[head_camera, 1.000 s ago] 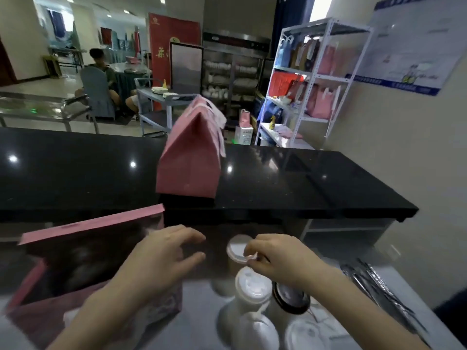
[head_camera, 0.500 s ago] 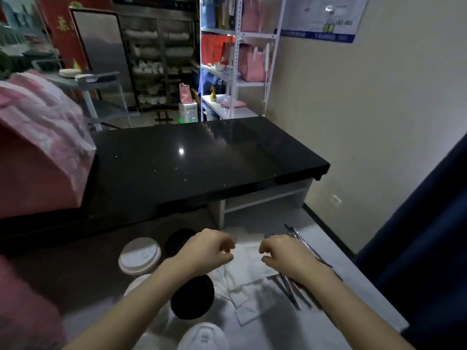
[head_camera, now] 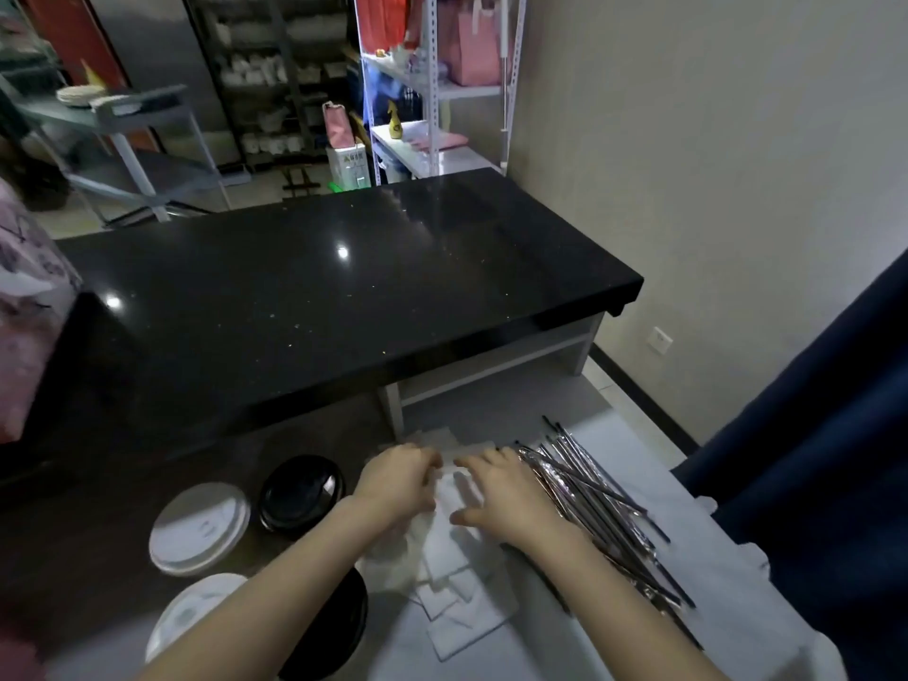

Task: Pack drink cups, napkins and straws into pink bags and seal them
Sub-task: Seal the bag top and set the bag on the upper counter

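Black counter: a long glossy dark slab across the middle of the view, its right end near the beige wall, ceiling lights reflected on it.
Work surface: a pale grey top below and in front of the counter; all the task's loose items lie on it.
Blue curtain: dark fabric filling the right edge, beside the work surface.
White shelf rack: stands behind the counter's far end; pink bags hang or sit on its upper level.
Pink bag: only part shows at the left edge, standing on the counter's left end, blurred.
Straws: a loose pile of thin wrapped sticks, dark with shiny film, lying diagonally just right of the right hand.
Napkins: a scattered stack of white folded squares between the cups and the straws, under and in front of both hands.
White-lidded cups: two seen from above at the left, one behind the other; the nearer one is partly cut off by the left forearm.
Black-lidded cups: one just right of the farther white lid; a second is mostly hidden under the left forearm.
Left hand: fingers curled into a loose fist, resting on the far edge of the napkins; whether it pinches one I cannot tell.
Right hand: palm down, fingers spread flat over the napkins, thumb out toward the left hand; the two hands are close but apart.
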Demonstrator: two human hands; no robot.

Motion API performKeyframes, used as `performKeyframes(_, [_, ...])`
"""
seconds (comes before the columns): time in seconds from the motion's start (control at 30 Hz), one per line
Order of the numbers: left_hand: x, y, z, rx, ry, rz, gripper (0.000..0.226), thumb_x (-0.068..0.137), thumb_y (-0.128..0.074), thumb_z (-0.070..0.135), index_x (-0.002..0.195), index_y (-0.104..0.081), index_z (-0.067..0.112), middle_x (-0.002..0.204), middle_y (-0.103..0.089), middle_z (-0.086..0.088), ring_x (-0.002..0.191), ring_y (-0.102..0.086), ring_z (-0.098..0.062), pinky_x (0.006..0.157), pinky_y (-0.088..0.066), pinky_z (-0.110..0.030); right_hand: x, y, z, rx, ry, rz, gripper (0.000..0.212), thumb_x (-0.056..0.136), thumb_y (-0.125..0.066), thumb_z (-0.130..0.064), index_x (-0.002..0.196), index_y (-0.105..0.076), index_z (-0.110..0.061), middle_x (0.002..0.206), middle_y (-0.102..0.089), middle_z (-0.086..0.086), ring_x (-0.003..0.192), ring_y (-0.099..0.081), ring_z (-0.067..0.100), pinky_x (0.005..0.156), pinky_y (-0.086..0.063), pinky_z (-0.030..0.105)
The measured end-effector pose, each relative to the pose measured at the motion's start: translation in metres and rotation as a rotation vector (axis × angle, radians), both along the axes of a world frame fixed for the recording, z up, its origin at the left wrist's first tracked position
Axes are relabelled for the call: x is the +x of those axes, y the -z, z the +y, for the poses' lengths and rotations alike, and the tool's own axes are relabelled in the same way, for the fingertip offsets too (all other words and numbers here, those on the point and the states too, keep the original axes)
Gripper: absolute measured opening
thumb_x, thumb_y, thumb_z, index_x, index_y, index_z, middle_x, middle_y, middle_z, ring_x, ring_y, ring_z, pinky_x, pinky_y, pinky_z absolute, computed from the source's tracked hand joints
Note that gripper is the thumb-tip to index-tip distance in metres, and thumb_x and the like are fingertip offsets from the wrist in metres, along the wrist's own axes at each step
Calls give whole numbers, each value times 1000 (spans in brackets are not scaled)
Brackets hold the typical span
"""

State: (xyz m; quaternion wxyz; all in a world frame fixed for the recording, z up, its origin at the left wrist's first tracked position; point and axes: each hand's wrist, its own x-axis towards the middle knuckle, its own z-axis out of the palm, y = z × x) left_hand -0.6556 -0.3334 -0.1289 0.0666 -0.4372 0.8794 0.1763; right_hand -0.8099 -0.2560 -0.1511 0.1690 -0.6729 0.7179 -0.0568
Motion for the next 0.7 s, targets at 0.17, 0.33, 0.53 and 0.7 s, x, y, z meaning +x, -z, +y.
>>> performKeyframes(0.17, [1,2,-4,10,39,18,25,79,-71,27,102,-66,22,107,-55,-2,100,-56,-22,79,-49,-34,5,14,-8,-23,-34,1,59,67,-75,-52,118,-60,-27,113,-51,-1,112,-41,22,93,-33,30])
performKeyframes(0.33, [6,-4,-2,83,67,182,15,71,-73,21,78,-59,21,96,-55,2,90,-56,-17,77,-48,-35,6,10,-7,-68,22,-194,22,70,-76,-29,87,-66,-21,99,-58,1,101,-51,20,80,-36,26])
performKeyframes(0.53, [19,-19,17,141,-44,477,22,68,-74,20,77,-54,25,76,-62,8,72,-56,-6,67,-46,-30,4,-22,12,-116,162,-471,27,67,-72,-14,74,-54,-34,71,-60,-12,71,-58,8,70,-49,30])
performKeyframes(0.7, [34,-43,33,95,-49,623,25,71,-79,21,91,-65,27,85,-64,10,81,-58,1,69,-44,-16,10,-62,27,-215,127,-517,18,71,-74,-12,84,-71,-25,71,-65,-14,68,-57,-4,64,-42,13])
